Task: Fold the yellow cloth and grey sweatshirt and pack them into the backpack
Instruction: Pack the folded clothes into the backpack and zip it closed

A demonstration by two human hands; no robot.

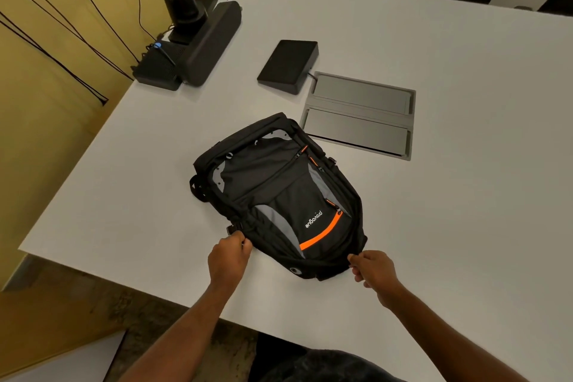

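Left hand (pixel 230 258) pinching the black backpack's (pixel 276 192) near edge at 7 o'clock, right hand (pixel 373 268) gripping its edge at 5 o'clock, backpack lying flat mid white table (pixel 449 211), black tablet (pixel 288 65) at 12 o'clock, grey cable hatch (pixel 361 115) at 1 o'clock.

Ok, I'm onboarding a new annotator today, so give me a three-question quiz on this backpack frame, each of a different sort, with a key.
1. True or false: both hands grip the backpack at its near end.
2. The stripe on the backpack's front is: A) blue B) orange C) green.
3. Fill in: the yellow cloth and grey sweatshirt are ____ in this view.

Key:
1. True: left hand and right hand each pinch the near edge.
2. B
3. not visible
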